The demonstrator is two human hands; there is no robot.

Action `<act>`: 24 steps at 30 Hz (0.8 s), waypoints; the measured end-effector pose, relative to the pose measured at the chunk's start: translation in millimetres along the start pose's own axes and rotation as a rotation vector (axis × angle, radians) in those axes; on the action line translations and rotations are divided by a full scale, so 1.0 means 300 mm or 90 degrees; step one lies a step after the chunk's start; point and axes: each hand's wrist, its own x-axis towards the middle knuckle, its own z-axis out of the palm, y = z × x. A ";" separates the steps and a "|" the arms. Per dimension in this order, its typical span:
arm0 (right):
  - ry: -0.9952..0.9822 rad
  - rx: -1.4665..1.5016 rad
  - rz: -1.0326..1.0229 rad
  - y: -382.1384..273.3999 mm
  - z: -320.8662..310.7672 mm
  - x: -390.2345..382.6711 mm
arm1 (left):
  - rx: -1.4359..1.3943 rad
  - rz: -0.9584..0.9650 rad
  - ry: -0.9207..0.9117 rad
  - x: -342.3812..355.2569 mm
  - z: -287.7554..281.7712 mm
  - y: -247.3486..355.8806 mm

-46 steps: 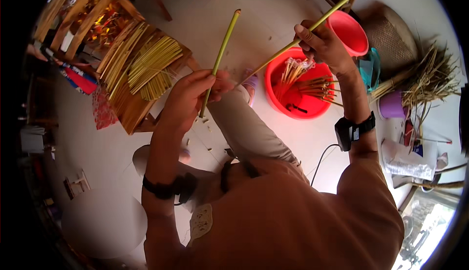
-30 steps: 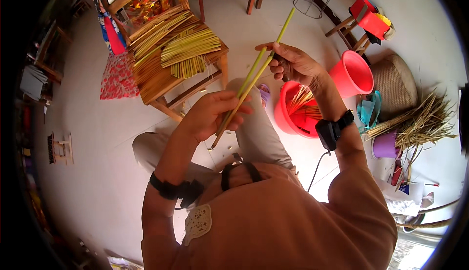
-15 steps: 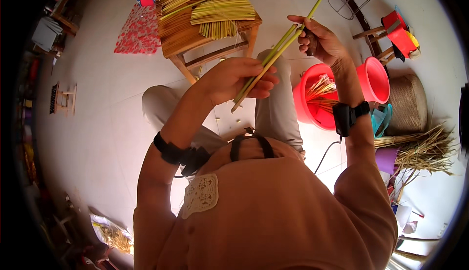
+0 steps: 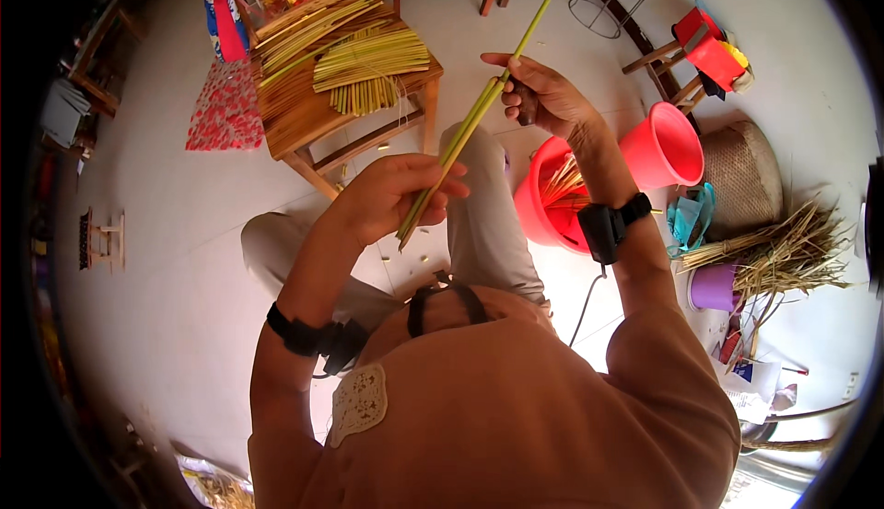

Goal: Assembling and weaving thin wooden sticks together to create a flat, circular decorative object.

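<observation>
A wooden chair (image 4: 293,132) bears rows of laid stalks (image 4: 373,60). Right of the chair, a red bucket (image 4: 532,213) holds thin sticks (image 4: 564,182). On the chair's near side, the left hand (image 4: 396,196) grips paired stalks (image 4: 468,132); right of the chair, the right hand (image 4: 548,95) pinches their slim upper stretch, clasping a brown handle (image 4: 527,106) (the rest is hard to make out).

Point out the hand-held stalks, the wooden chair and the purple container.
Hand-held stalks (image 4: 473,124), head view: middle stretch.
Wooden chair (image 4: 293,124), head view: bare seat.
Purple container (image 4: 712,288), head view: outer wall.

A wooden chair (image 4: 293,125) bears yellow-green stalks (image 4: 373,60) — the pale floor (image 4: 184,316), red tubs (image 4: 670,145).
</observation>
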 end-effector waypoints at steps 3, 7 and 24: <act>0.002 0.001 0.000 0.007 -0.008 0.000 | -0.032 0.003 -0.021 0.004 -0.005 -0.011; -0.001 0.005 -0.001 0.006 -0.002 -0.002 | -0.044 0.019 -0.024 0.001 -0.014 -0.024; 0.085 0.003 -0.032 0.046 -0.016 0.076 | 0.011 0.051 -0.043 0.029 -0.100 -0.036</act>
